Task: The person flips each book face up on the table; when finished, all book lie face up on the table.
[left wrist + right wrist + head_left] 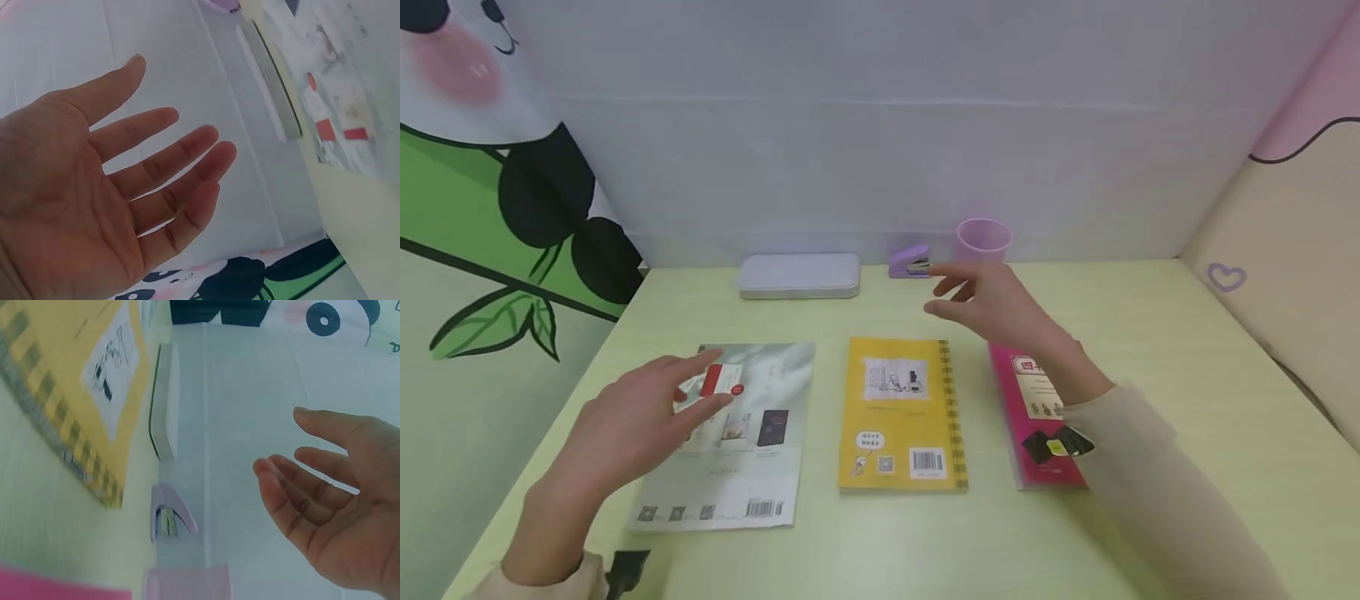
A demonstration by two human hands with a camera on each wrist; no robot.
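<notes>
My left hand (647,408) hovers open above the grey-white book (752,467) at the left of the table; its palm and spread fingers (162,169) fill the left wrist view and hold nothing. My right hand (981,296) is open in the air with relaxed fingers (294,487), above the top of the pink book (1037,417) and just short of the purple stapler (912,261) and the pink mesh cup (983,239). A yellow book (901,412) lies between the other two books.
A white pencil case (799,275) lies at the back edge of the pale green table (1187,375) by the white wall. A panda mural covers the left wall. A small black object (627,567) lies by my left wrist.
</notes>
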